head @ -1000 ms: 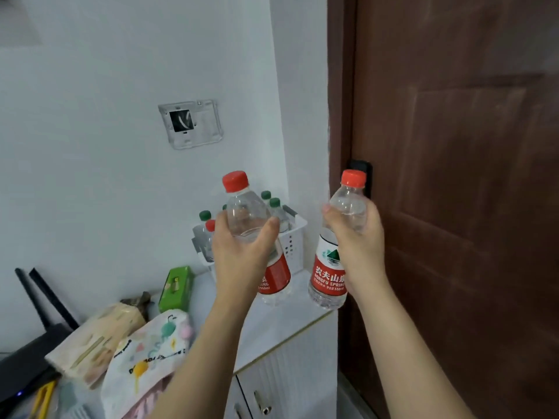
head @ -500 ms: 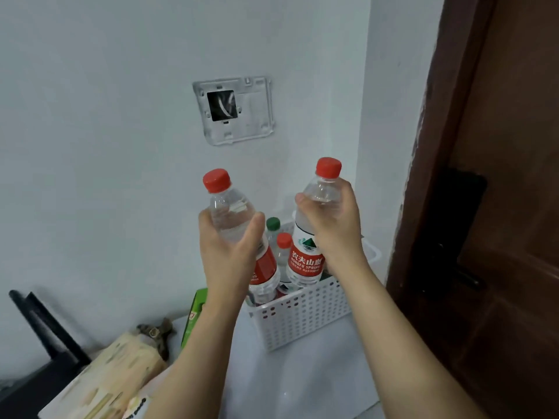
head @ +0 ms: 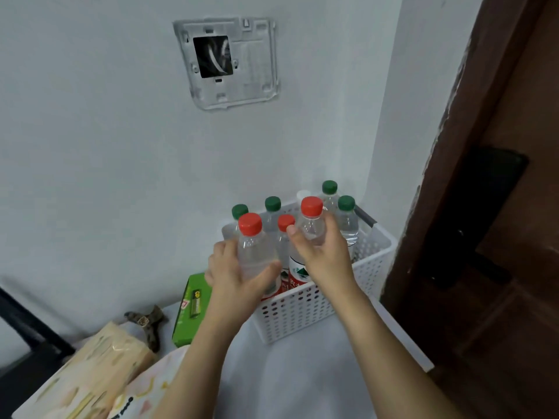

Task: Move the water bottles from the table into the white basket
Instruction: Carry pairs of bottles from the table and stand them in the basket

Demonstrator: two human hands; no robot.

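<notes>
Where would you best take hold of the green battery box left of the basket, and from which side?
Grip the green battery box across its two long edges, near its middle, coming from above and the near side. It lies flat with its broad face up. The white basket stands close on its right and the wall lies behind, so those sides look cramped. Both hands now hold bottles.

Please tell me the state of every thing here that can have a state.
left hand: grips a red-capped bottle, lowered into the white basket
right hand: grips the second red-capped bottle, upright
green-capped bottles: upright in basket, caps on
</notes>
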